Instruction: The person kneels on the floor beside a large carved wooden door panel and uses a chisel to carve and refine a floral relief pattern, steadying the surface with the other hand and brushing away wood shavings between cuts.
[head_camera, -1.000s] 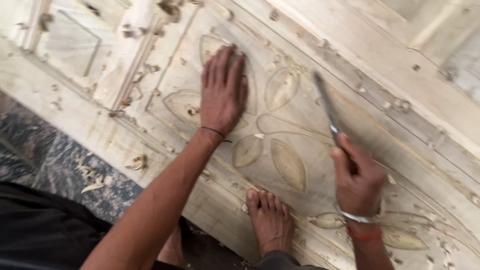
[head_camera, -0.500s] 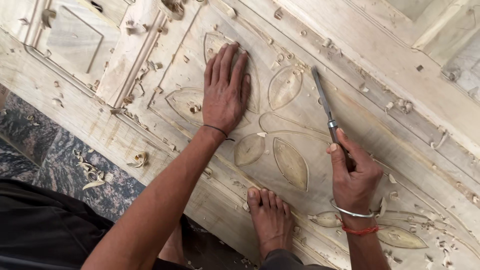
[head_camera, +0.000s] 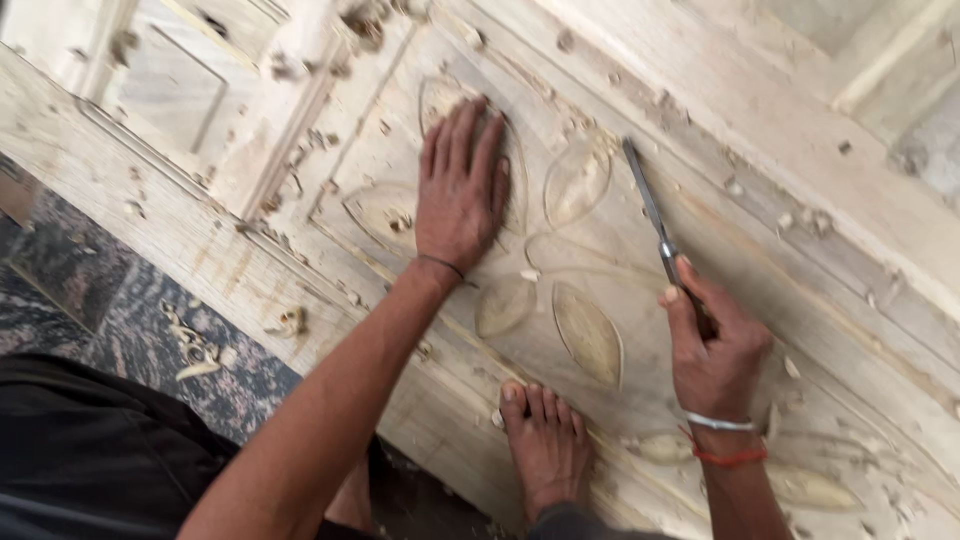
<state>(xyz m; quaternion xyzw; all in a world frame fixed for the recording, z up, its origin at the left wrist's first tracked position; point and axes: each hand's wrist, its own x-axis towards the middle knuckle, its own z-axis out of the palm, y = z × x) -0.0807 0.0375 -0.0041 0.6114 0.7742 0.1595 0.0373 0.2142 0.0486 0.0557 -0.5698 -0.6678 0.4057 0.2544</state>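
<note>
While left hand (head_camera: 462, 190) presses panel (head_camera: 300, 250), right hand (head_camera: 715, 350) grips chisel (head_camera: 650, 215)

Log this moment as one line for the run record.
left hand flat on carved wooden panel | right hand grips chisel, blade on panel | bare foot on panel edge | wood chips on floor

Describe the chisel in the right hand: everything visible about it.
The chisel is a long, narrow tool with a grey metal blade, lying slantwise over the pale carved wood panel. Its tip points up and away, near a leaf-shaped carving. The right hand wraps its lower end, hiding the handle. The tip's contact with the wood is unclear.
</note>
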